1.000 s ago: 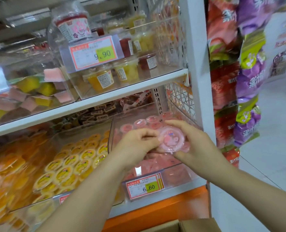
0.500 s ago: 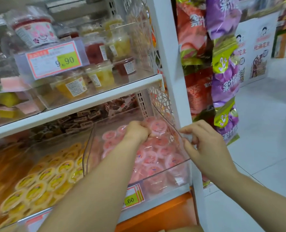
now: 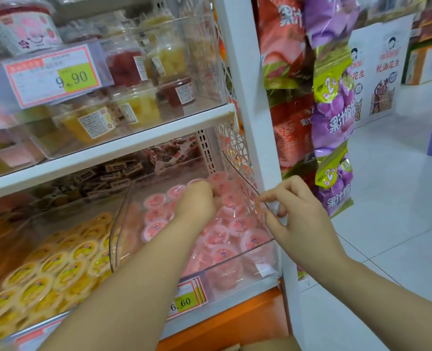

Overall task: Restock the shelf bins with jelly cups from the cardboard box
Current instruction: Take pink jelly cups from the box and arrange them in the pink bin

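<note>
A clear plastic bin (image 3: 237,276) on the lower shelf holds several pink jelly cups (image 3: 216,235) lying lid up. My left hand (image 3: 197,201) reaches into the back of this bin, fingers curled down over a pink cup there; the fingertips are hidden behind the hand. My right hand (image 3: 295,211) pinches the bin's right wall near its upper rim. A tan corner of the cardboard box (image 3: 258,345) shows at the bottom edge, below my arms.
A neighbouring bin of yellow jelly cups (image 3: 58,264) sits to the left. The white upper shelf (image 3: 133,144) carries larger fruit cups close above my hands. A white upright post (image 3: 255,110) and hanging snack bags (image 3: 333,117) stand to the right, with white floor beyond.
A second ago both hands held one pink cup in front of the bin. Since then my left hand went into the bin's back, and my right hand moved to the bin's right wall.
</note>
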Tool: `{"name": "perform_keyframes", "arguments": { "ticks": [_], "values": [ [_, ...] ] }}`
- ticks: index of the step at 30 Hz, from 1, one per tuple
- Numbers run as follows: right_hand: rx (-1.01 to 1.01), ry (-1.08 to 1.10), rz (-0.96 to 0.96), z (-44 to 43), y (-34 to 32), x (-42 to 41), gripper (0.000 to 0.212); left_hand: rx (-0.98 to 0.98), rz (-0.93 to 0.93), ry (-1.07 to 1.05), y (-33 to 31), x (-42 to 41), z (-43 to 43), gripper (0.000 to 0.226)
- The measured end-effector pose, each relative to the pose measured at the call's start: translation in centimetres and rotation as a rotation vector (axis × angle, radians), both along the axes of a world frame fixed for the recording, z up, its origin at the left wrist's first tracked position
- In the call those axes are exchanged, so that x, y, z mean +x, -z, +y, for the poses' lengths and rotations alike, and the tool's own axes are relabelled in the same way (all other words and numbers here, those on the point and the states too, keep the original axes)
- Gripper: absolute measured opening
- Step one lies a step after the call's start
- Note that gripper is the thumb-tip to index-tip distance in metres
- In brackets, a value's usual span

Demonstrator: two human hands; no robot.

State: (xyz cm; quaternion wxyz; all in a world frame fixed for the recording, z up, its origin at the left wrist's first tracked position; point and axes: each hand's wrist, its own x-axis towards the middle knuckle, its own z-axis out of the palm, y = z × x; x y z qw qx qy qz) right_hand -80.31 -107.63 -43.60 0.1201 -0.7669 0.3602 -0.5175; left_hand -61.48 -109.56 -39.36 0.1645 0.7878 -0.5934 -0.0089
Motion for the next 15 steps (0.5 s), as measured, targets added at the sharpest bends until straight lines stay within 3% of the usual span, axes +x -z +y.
{"name": "perform_keyframes", "arguments": {
  "ticks": [4,6,10,15],
  "values": [
    [-0.008,0.019,0.013,0.1,-0.1,0.1,0.016,0.149,-0.201,0.303,0.7,1.3,1.5,0.033],
    [-0.01,0.028,0.021,0.1,-0.1,0.2,0.014,0.263,-0.201,0.388,0.6,1.5,2.2,0.04],
    [-0.008,0.038,0.022,0.1,-0.1,0.4,0.014,0.444,-0.024,0.38,0.0,1.0,2.7,0.048],
    [-0.009,0.045,0.028,0.1,0.0,0.6,0.018,0.557,-0.067,0.341,-0.1,0.6,2.3,0.053]
  ]
}}
